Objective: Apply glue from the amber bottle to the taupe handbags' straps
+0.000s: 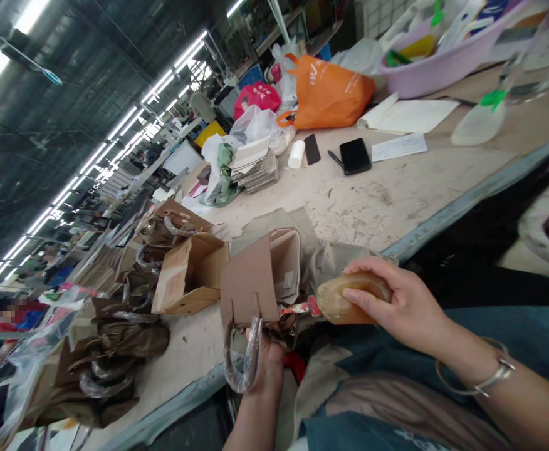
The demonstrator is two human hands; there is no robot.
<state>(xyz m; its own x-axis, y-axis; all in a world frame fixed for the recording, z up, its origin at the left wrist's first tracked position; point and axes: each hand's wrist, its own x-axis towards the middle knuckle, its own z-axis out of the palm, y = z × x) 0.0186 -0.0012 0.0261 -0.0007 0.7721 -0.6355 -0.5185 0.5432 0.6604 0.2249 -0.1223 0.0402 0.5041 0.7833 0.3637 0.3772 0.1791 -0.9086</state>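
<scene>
My right hand (392,300) is wrapped round an amber squeeze bottle (331,297), which lies tilted on its side. Its red, stained nozzle (309,307) points left and reaches the edge of a brown handbag (249,275). The bag is tipped over, with its pale lining showing at the opening. Beneath it, my left hand (269,354) grips the bag near a handle (244,363) covered in clear plastic film; most of those fingers are hidden behind the bag.
An open cardboard box (190,275) stands left of the bag, beside several brown handbags (109,363). Farther back are a stack of cards (256,166), a black phone (355,156), an orange bag (328,91), a purple basin (434,72) and a green-capped bottle (481,122).
</scene>
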